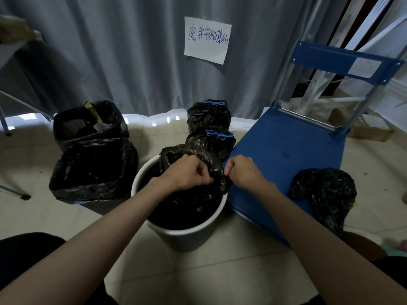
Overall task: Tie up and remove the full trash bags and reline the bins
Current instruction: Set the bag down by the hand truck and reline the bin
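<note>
A round white bin (182, 235) stands in the middle with a black bag (189, 205) hanging into it. My left hand (187, 172) and my right hand (241, 171) both pinch the bag's bunched top edge over the bin's far right rim. Behind the bin sit two tied black bags with blue drawstrings, one near (211, 140) and one farther back (208, 114). At the left stand two square bins lined with black bags, the near one (92, 170) open, the far one (88, 122) holding trash.
A blue platform cart (286, 155) stands to the right, with crumpled black bags (323, 190) on its near right corner. A grey curtain with a paper sign (207, 39) hangs behind. Metal legs stand at the far left. Tiled floor lies in front of the bin.
</note>
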{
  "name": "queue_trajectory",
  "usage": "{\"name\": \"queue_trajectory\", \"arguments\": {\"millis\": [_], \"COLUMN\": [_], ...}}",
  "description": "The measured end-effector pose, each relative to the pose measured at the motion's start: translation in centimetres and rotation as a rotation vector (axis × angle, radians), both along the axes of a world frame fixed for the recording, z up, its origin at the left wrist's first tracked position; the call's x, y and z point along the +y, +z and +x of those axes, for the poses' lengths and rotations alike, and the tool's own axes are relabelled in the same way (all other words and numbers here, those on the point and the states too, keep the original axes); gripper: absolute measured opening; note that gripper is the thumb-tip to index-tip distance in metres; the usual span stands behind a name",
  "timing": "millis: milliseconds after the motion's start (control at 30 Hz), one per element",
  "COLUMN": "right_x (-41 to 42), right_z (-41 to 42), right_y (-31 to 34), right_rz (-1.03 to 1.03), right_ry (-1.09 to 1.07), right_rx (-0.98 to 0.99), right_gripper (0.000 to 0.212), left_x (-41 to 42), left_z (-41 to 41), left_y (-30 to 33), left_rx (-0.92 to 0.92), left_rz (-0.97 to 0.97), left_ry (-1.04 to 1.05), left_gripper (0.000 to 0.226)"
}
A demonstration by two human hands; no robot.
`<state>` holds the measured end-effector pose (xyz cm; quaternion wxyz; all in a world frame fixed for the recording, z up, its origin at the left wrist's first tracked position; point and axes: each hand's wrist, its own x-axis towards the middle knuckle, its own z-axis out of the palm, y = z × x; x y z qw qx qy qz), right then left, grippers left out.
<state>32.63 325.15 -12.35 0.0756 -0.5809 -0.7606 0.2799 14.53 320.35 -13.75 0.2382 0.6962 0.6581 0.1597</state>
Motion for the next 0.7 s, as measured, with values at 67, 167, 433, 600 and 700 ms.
{"name": "queue_trajectory", "arguments": {"millis": [67,167,433,600,700], "right_x": [-0.3,-0.8,-2.1,-2.9,-3.0], "right_z": [0.7,1.4,2.0,1.5,0.6], "right_y": [-0.2,-0.2,0.0,1.2,1.9], "right_rz": [-0.034,-0.042,-0.077,0.146,0.184], "right_ry": [0.037,0.092,0.215,0.174,0.326], "right_rx": [-0.063,-0.163,-0.329,-0.274,-0.092], "right_gripper": [0.034,0.03,0.014,0.016,0.037], "left_x": [-0.9,-1.9,-2.7,-2.5,-2.6], "left_z": [0.3,1.0,2.3,2.4,2.6], "left_y": [-0.4,-1.3,-3.5,-2.3,-0.9], "left_rx": [0.087,0.36,0.64,0.545,0.464], "left_rz": [-0.073,-0.078,0.077,0.136,0.14], "left_ry": [-0.051,-0.09,-0.127,-0.131,-0.155], "left_gripper": [0.023,0.046,0.03,0.015,0.011]}}
